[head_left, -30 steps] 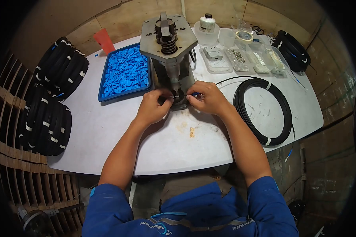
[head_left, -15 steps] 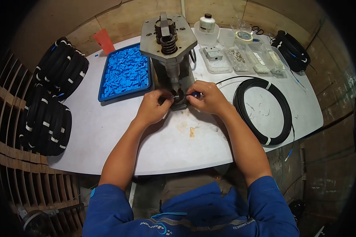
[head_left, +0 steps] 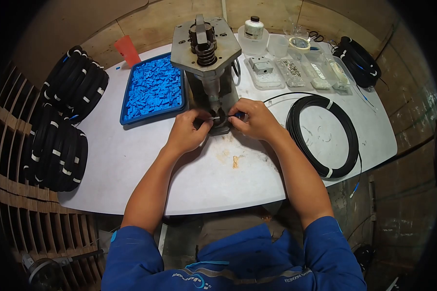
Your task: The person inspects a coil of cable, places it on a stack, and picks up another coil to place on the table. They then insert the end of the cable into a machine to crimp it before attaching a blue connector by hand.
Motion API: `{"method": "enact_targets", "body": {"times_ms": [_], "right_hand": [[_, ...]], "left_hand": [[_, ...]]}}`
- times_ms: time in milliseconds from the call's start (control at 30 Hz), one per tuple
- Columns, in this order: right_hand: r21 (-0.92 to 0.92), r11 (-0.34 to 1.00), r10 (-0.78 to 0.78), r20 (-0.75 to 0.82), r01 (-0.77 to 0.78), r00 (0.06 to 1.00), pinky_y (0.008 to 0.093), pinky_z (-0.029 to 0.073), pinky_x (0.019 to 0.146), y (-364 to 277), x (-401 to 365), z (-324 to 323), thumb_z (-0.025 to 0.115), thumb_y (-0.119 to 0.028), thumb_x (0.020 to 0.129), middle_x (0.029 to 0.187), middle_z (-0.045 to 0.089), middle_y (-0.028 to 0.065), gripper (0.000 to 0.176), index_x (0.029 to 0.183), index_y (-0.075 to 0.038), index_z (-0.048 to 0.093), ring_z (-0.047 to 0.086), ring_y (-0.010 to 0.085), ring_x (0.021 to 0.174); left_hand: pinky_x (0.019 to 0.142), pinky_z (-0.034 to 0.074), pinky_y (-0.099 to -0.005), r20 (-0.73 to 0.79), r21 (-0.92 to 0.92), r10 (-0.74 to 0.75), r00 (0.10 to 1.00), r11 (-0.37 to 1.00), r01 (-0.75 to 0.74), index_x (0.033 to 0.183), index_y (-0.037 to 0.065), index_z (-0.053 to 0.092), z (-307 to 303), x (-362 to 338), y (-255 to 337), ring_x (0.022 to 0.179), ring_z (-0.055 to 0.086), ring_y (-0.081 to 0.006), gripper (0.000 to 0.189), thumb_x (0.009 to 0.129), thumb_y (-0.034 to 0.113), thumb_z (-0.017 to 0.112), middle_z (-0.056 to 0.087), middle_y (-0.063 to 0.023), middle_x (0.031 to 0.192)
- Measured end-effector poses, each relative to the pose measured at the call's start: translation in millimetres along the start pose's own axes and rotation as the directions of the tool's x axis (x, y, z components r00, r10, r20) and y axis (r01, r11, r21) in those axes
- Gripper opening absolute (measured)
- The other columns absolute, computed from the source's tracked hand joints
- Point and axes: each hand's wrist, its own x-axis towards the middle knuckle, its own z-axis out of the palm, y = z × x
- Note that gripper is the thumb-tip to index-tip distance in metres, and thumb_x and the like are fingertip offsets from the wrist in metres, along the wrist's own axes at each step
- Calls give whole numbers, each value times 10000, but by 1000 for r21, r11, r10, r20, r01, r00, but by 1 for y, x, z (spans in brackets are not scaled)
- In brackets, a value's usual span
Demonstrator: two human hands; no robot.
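We hold both hands low at the foot of the press (head_left: pixel 207 63), where the work meets its opening. Our right hand (head_left: pixel 257 121) has a narrow grip, pinched on the blue-tipped cable end (head_left: pixel 238 115). Just left of it, our left hand (head_left: pixel 187 133) pinches the same end's tip. The cable coil (head_left: pixel 323 136) lies right of that grip, giving slack, and the tray of blue parts (head_left: pixel 154 89) sits beyond the left grip.

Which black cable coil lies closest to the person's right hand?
The single large coil lying flat on the table beside the right hand; the stacked coils at the left edge and the bundle at the far corner lie farther off.
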Motion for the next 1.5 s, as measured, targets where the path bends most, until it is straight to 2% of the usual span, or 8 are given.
{"method": "enact_targets", "body": {"times_ms": [267, 333, 433, 767, 833, 1033, 1233, 1500], "right_hand": [[-28, 999, -39, -12, 39, 999, 368, 555, 682, 0, 0, 0, 753, -104, 817, 856, 675, 127, 123, 904, -43, 690, 684, 298, 739], [-44, 997, -60, -17, 60, 998, 365, 556, 677, 1, 0, 1, 755, -105, 819, 856, 674, 125, 123, 904, -44, 690, 684, 292, 732], [-10, 999, -34, -13, 34, 999, 364, 556, 664, 1, -1, 1, 761, -112, 825, 855, 673, 122, 126, 906, -46, 691, 684, 282, 712], [-26, 999, -30, 2, 30, 1000, 384, 551, 689, 0, 0, 0, 749, -117, 821, 846, 671, 133, 126, 894, -41, 680, 682, 307, 748], [-20, 999, -29, 1, 29, 1000, 390, 550, 694, -2, 0, 0, 746, -118, 820, 844, 670, 136, 125, 893, -42, 679, 681, 314, 757], [-13, 1000, -3, 8, 3, 1000, 400, 548, 702, -1, 0, 0, 752, -135, 835, 851, 672, 137, 135, 903, -39, 686, 683, 318, 770], [-13, 999, -40, 7, 40, 999, 403, 545, 726, 0, 0, -1, 746, -148, 855, 873, 679, 142, 134, 930, -43, 707, 680, 328, 797], [-53, 998, -21, 89, 26, 996, 412, 536, 747, -4, 1, -6, 731, -156, 874, 878, 672, 138, 130, 936, -42, 714, 665, 335, 821]], "left_hand": [[795, 549, -324, 0, -7, -11, 1000, 1000, 11, 1022, -8, 750, 0, 0, 0, 883, 729, -215, 222, 849, 130, 739, 768, -132, 955], [688, 586, -349, -23, 11, 45, 999, 999, -44, 992, -17, 748, 0, 0, 1, 852, 744, -278, 227, 852, 159, 718, 760, -174, 940], [680, 586, -346, -15, 9, 43, 999, 999, -43, 992, -17, 749, 0, 0, -2, 852, 745, -276, 229, 854, 162, 718, 760, -175, 942], [689, 588, -351, -35, 32, 78, 996, 997, -77, 990, -14, 749, 1, 0, -2, 847, 744, -278, 221, 859, 162, 722, 759, -174, 937], [688, 588, -352, -13, 12, 35, 999, 999, -35, 988, -14, 750, 1, 0, -2, 846, 741, -278, 222, 863, 168, 722, 757, -175, 937], [678, 587, -353, -3, 22, 32, 999, 999, -32, 989, -6, 751, 0, 0, -1, 839, 736, -287, 217, 881, 180, 721, 752, -180, 935], [710, 585, -369, 4, 8, 24, 1000, 1000, -24, 990, -6, 751, 0, -1, 1, 836, 728, -304, 208, 906, 177, 698, 743, -194, 924], [748, 566, -378, 21, 14, 52, 998, 999, -52, 1011, -6, 752, -1, -1, 1, 832, 719, -316, 222, 920, 186, 688, 735, -202, 913]]}}
